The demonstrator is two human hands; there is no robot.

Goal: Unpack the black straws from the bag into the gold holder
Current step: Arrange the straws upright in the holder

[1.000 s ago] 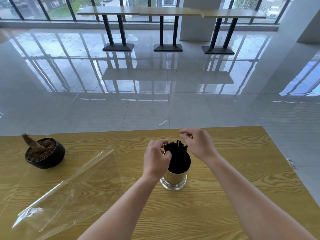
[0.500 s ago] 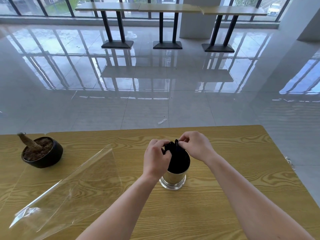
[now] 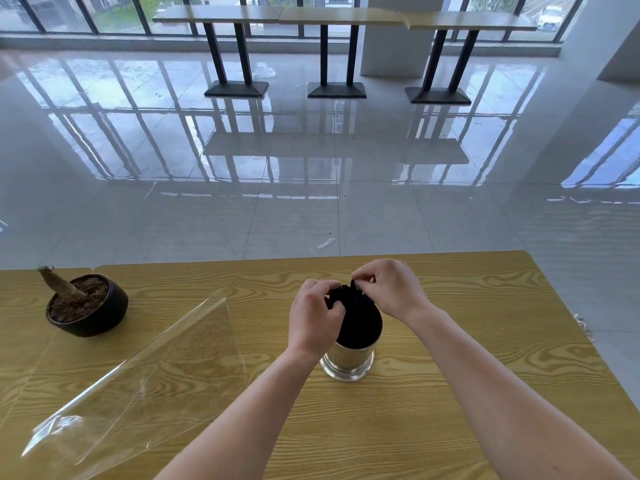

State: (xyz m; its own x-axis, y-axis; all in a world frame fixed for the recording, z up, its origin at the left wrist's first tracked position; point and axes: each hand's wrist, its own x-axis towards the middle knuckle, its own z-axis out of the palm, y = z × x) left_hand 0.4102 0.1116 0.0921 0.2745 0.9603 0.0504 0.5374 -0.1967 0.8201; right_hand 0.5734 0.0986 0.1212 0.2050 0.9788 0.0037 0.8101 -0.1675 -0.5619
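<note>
A gold holder (image 3: 348, 362) stands upright on the wooden table (image 3: 450, 393), near its middle. A bundle of black straws (image 3: 358, 320) stands in it, tops sticking out above the rim. My left hand (image 3: 313, 315) curls around the left side of the straw tops. My right hand (image 3: 388, 287) pinches the straw tips from the right with thumb and fingers. The clear plastic bag (image 3: 138, 375) lies flat and empty on the table to the left.
A black bowl-shaped pot (image 3: 88, 306) with soil and a cut stump sits at the table's back left. The table's far edge runs just behind my hands, its right edge close by. Beyond lie a glossy tiled floor and bar tables by the windows.
My right hand came down from above the straws onto their tips. My left hand closed in on the bundle's left side. The holder and the bag stayed put.
</note>
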